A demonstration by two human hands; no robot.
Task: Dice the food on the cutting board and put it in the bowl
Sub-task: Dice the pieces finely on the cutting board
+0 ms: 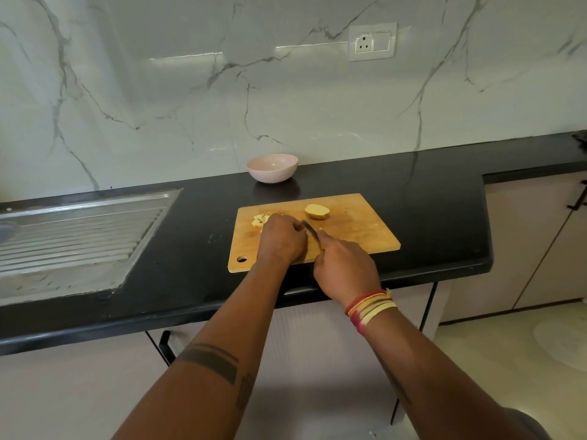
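On the cutting board (359,230) we curl our left hand (281,238) over a piece hidden beneath it; our right hand (344,269) grips the knife (310,231), blade angled just right of those fingers. The uncut half (317,211) lies beyond, diced bits (259,220) left, the bowl (272,167) farther back.

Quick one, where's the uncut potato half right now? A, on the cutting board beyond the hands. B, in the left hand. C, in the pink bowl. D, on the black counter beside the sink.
A: the potato half lies on the cutting board, beyond both hands and apart from them; the bowl behind the board looks empty.
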